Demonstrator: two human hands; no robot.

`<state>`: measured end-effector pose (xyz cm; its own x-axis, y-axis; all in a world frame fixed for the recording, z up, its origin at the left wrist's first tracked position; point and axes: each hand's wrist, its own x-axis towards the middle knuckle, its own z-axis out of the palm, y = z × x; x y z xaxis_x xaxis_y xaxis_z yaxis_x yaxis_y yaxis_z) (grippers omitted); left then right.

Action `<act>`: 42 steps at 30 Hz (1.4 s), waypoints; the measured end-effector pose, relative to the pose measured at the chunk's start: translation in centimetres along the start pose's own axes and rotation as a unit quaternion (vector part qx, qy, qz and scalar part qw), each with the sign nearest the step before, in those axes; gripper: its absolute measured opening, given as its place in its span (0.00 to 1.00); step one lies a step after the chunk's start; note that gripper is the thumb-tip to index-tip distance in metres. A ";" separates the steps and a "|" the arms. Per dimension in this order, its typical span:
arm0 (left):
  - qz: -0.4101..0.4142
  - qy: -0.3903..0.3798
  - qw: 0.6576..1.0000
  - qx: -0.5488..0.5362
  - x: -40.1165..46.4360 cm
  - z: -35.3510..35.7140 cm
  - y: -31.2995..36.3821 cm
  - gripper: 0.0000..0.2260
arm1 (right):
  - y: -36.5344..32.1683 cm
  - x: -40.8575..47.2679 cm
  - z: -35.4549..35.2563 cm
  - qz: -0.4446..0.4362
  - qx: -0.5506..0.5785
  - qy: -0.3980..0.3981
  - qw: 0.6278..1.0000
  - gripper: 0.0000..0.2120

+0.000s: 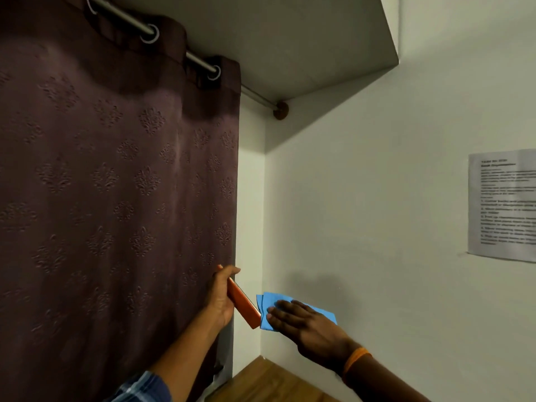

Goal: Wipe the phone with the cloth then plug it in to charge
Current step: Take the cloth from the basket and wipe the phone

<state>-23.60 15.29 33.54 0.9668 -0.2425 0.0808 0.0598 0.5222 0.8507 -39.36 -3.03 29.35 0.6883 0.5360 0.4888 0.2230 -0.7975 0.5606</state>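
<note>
Dominating the left: dark maroon embossed fabric curtain (116, 184) on a steel rod (162, 39). White painted wall (362, 198) at right, with a taped printed paper sheet (501, 204), text too blurred to read. Sliver of brown wooden floor (261, 381) below. Held in mid-air, resting on nothing: slim rigid orange-cased phone (243, 306), tilted, gripped along its edges by the left hand (220, 297), fingers curled round it. Pressed against the lower end of the phone by the flattened right hand (307, 323), fingers straight and together: soft folded blue cloth (275, 309). Probably light, stiff, smooth and slippery, screen fragile; best taken by the long edges. Limp, grippy cloth.
</note>
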 end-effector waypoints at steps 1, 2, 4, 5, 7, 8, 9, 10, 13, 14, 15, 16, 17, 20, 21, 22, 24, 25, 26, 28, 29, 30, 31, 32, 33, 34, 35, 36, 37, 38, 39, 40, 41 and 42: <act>0.004 0.012 1.000 -0.017 0.1 -0.1 -0.1 0.19 | -0.2 0.1 -0.2 0.036 0.050 0.011 0.998 0.30; 0.004 0.022 0.999 -0.041 0.1 0.0 -0.1 0.18 | -0.5 0.3 -0.3 0.082 0.112 0.022 0.990 0.32; -0.001 0.031 0.994 -0.104 0.2 0.1 0.1 0.15 | -1.3 1.0 -0.6 0.187 0.225 0.052 0.955 0.37; -0.008 0.032 0.990 -0.138 0.2 0.2 0.2 0.14 | -1.8 1.4 -0.6 0.232 0.253 0.077 0.936 0.38; -0.020 0.041 0.982 -0.182 0.1 0.7 0.4 0.16 | -2.5 2.3 -0.7 0.280 0.277 0.121 0.911 0.41; -0.023 0.049 0.980 -0.192 0.1 0.9 0.5 0.17 | -2.8 2.7 -0.8 0.279 0.278 0.135 0.909 0.43; -0.026 0.055 0.979 -0.197 0.0 1.1 0.5 0.17 | -3.0 3.2 -0.9 0.265 0.270 0.143 0.915 0.44; -0.027 0.060 0.977 -0.202 -0.1 1.3 0.4 0.17 | -3.1 3.6 -0.9 0.242 0.255 0.148 0.924 0.46; -0.025 0.074 0.975 -0.210 -0.5 1.2 0.6 0.19 | -3.5 4.5 -1.0 0.165 0.185 0.146 0.958 0.48; -0.025 0.078 0.974 -0.211 -0.6 1.2 0.8 0.19 | -3.5 4.7 -0.9 0.145 0.161 0.140 0.966 0.48; -0.025 0.082 0.974 -0.212 -0.6 1.2 0.9 0.18 | -3.4 4.6 -1.0 0.131 0.141 0.137 0.972 0.48; -0.027 0.085 0.973 -0.210 -0.6 1.2 0.9 0.18 | -3.2 4.6 -1.1 0.122 0.126 0.135 0.975 0.47; -0.029 0.088 0.974 -0.207 -0.7 1.2 0.9 0.18 | -3.0 4.4 -1.2 0.115 0.115 0.129 0.978 0.46; -0.038 0.090 0.977 -0.192 -0.8 0.7 0.5 0.18 | -2.6 4.0 -1.5 0.085 0.077 0.115 0.987 0.40; -0.045 0.089 0.979 -0.180 -0.9 0.4 0.3 0.18 | -2.6 4.0 -1.5 0.075 0.069 0.114 0.988 0.38; -0.052 0.085 0.980 -0.170 -1.0 0.2 0.2 0.19 | -2.6 4.0 -1.5 0.067 0.066 0.114 0.989 0.37; -0.064 0.072 0.982 -0.163 -1.1 -0.1 0.1 0.19 | -2.8 4.1 -1.4 0.058 0.062 0.119 0.989 0.37; -0.068 0.065 0.982 -0.163 -1.2 -0.2 0.2 0.20 | -2.9 4.1 -1.4 0.057 0.061 0.125 0.989 0.36; -0.069 0.059 0.983 -0.161 -1.3 -0.2 0.2 0.20 | -2.9 4.1 -1.3 0.055 0.061 0.130 0.988 0.36; -0.061 0.053 0.985 -0.150 -1.2 -0.4 0.2 0.20 | -2.8 3.9 -1.3 0.055 0.056 0.133 0.988 0.35; -0.057 0.052 0.987 -0.143 -1.1 -0.5 0.2 0.20 | -2.7 3.7 -1.3 0.058 0.053 0.132 0.988 0.35; -0.053 0.047 0.988 -0.139 -1.1 -0.6 0.2 0.21 | -2.6 3.5 -1.2 0.065 0.052 0.130 0.988 0.36; -0.052 0.036 0.988 -0.141 -1.1 -0.7 0.2 0.22 | -2.4 3.3 -1.2 0.074 0.052 0.126 0.988 0.37; -0.052 0.022 0.988 -0.145 -1.0 -0.8 0.3 0.23 | -2.3 3.0 -1.2 0.085 0.051 0.119 0.988 0.38; -0.056 0.010 0.987 -0.149 -0.9 -1.0 0.3 0.24 | -2.2 2.7 -1.2 0.095 0.052 0.112 0.988 0.38; -0.060 -0.001 0.987 -0.152 -0.8 -1.1 0.2 0.25 | -2.2 2.4 -1.3 0.103 0.054 0.102 0.988 0.39; -0.065 -0.014 0.985 -0.157 -0.7 -1.2 0.2 0.26 | -2.1 2.1 -1.3 0.111 0.059 0.093 0.988 0.40; -0.071 -0.027 0.984 -0.163 -0.7 -1.3 0.2 0.27 | -2.0 1.8 -1.3 0.121 0.069 0.085 0.987 0.41; -0.079 -0.040 0.982 -0.167 -0.6 -1.5 0.2 0.27 | -1.9 1.6 -1.2 0.139 0.087 0.080 0.983 0.43; -0.086 -0.052 0.981 -0.166 -0.5 -1.6 0.1 0.27 | -1.8 1.4 -1.2 0.167 0.110 0.078 0.977 0.44; -0.092 -0.064 0.981 -0.158 -0.4 -1.7 0.1 0.28 | -1.7 1.3 -1.2 0.204 0.135 0.085 0.966 0.45; -0.095 -0.073 0.983 -0.140 -0.3 -1.8 0.1 0.28 | -1.7 1.2 -1.3 0.244 0.160 0.100 0.951 0.44; -0.095 -0.081 0.986 -0.113 -0.2 -1.8 0.2 0.28 | -1.7 1.3 -1.5 0.282 0.188 0.118 0.934 0.44; -0.092 -0.086 0.989 -0.082 -0.3 -1.7 0.2 0.28 | -1.7 1.5 -1.8 0.314 0.220 0.137 0.913 0.44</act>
<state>-23.47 16.83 32.83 0.8803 -0.4734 0.0318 0.2835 0.5785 0.7649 -39.94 -0.40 30.37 0.5909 -0.0644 0.8042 0.1400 -0.9735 -0.1808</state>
